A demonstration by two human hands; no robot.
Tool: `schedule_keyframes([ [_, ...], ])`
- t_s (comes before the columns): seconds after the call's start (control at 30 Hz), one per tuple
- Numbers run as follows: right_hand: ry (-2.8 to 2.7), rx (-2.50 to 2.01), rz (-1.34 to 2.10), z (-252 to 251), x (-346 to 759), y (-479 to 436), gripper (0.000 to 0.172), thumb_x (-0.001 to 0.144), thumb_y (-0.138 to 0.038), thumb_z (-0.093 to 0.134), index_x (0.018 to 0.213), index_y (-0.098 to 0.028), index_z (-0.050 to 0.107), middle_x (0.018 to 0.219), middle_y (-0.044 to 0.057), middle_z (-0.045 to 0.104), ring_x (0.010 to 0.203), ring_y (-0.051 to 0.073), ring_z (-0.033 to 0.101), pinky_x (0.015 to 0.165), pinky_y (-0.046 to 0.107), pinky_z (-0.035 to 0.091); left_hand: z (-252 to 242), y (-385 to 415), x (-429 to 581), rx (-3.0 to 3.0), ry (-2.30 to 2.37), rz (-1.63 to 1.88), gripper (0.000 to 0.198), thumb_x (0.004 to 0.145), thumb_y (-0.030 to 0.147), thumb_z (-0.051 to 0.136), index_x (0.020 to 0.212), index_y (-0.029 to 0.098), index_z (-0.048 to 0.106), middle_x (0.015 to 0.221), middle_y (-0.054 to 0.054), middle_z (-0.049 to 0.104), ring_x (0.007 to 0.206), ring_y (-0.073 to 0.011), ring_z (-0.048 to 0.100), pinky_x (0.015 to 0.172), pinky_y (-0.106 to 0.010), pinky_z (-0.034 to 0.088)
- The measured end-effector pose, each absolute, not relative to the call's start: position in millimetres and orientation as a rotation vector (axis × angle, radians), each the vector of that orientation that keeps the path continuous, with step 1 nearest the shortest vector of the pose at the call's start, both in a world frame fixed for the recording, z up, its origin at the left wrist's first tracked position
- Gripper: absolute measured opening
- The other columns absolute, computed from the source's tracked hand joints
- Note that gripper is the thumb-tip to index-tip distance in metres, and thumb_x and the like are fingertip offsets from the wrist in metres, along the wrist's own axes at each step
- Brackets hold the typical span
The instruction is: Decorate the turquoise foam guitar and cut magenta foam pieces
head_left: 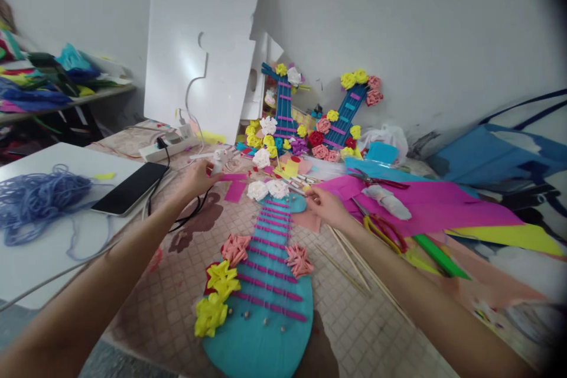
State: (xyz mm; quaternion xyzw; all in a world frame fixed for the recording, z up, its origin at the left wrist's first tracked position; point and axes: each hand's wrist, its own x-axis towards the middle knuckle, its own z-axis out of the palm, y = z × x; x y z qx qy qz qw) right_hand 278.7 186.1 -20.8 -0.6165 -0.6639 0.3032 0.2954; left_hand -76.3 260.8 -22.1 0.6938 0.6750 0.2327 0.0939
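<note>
A turquoise guitar-shaped foam piece (266,325) lies on the floor in front of me, crossed by pink strips and edged with yellow, salmon and white foam flowers. My left hand (200,177) is closed around a white glue gun (218,160) to the left of the guitar's neck. My right hand (325,204) rests at the top right of the neck beside the white flowers (268,189), fingers pinched together; what they hold is too small to make out.
Two finished blue guitars with flowers (310,118) lean on the wall. Pink foam sheets (420,201), scissors (383,230), wooden skewers (354,260), a phone (130,188), blue yarn (39,195), a power strip (166,146) and a white board (199,41) surround me.
</note>
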Motion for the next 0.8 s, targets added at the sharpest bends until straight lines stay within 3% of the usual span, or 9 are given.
schedule_keyframes([
  [0.2,-1.658,-1.743,0.976,-28.7,271.9,202.6,0.004,0.08,-0.016,0.055,0.083,-0.018,0.053,0.055,-0.004,0.055,0.041,0.01,0.052,0.04,0.02,0.042,-23.7,261.1,-77.4,2.044,1.973,0.725,0.045,0.071,0.049,0.052,0.092,0.012,0.064,0.088,-0.012,0.07,0.075,-0.0235,0.065,0.069,-0.03,0.048],
  [0.37,-1.558,-1.763,1.038,-27.1,272.0,209.4,0.006,0.083,-0.022,0.056,0.082,-0.019,0.051,0.061,-0.002,0.058,0.048,0.01,0.058,0.038,0.016,0.043,-32.5,266.6,-85.0,1.982,1.943,0.775,0.05,0.068,0.055,0.053,0.093,0.013,0.065,0.085,-0.01,0.07,0.074,-0.0227,0.064,0.065,-0.028,0.048],
  [0.8,-1.591,-1.709,1.075,-27.1,274.6,215.5,0.01,0.078,-0.025,0.06,0.072,-0.019,0.054,0.05,-0.004,0.054,0.043,0.01,0.052,0.033,0.016,0.033,-34.0,263.4,-85.1,1.922,1.842,0.844,0.046,0.067,0.055,0.055,0.089,0.016,0.065,0.085,-0.008,0.071,0.077,-0.0222,0.064,0.066,-0.028,0.047],
])
